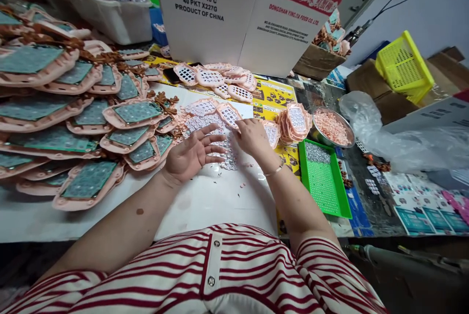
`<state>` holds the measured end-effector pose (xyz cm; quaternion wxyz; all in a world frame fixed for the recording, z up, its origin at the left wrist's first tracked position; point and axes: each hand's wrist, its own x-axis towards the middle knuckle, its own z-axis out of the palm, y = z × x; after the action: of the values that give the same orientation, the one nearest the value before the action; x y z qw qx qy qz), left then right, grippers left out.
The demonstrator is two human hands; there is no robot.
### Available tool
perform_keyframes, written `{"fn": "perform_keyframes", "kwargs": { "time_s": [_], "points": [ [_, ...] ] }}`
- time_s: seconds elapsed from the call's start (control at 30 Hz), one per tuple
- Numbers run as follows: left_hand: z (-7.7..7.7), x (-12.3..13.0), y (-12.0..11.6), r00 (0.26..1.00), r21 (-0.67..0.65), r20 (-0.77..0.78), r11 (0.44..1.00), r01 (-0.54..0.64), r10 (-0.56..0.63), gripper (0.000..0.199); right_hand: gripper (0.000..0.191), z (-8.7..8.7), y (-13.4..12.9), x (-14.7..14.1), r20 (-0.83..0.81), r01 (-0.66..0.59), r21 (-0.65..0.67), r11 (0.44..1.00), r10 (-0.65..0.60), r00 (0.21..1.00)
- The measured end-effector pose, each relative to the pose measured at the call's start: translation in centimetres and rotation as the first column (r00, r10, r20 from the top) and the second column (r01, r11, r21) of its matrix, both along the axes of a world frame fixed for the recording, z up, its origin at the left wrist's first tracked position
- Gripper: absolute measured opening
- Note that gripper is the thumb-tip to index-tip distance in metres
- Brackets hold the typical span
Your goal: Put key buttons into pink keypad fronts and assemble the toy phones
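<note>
My left hand [192,152] is turned palm inward above the white work surface [205,201], its fingers apart and nothing in them. Across from it, my right hand [253,137] pinches the lower edge of a pink plastic panel [229,115] with rows of white keys in its openings. Between the hands, small white key pieces [230,155] are spread in a dense patch. Another pink panel [201,107] lies just beyond them. Right of my right hand is a keyed panel [271,133], beside a stack of similar panels [297,119].
Pink casings with green circuit boards [135,111] pile high at left. Perforated panels [209,78] lie before a white carton [234,21]. At right are a metal bowl of pink pieces [332,127], a green tray with tiny metallic parts [326,187] and a yellow basket [405,67].
</note>
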<state>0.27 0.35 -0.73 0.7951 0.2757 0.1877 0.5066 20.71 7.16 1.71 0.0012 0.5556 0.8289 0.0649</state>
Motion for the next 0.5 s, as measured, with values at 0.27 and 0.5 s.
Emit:
{"fn": "perform_keyframes", "kwargs": {
  "time_s": [0.27,0.5],
  "points": [
    [0.1,-0.4,1.3,0.951,-0.039,-0.071,0.952,-0.305,0.302,0.049,0.029,-0.3,-0.1,-3.1,-0.110,0.054,0.094,0.994,-0.044,0.993],
    [0.7,-0.4,0.9,0.932,0.076,-0.071,0.933,-0.350,0.356,0.054,0.025,1.2,-8.1,-5.9,-0.454,-0.351,0.207,0.913,0.407,0.793]
  ]
}}
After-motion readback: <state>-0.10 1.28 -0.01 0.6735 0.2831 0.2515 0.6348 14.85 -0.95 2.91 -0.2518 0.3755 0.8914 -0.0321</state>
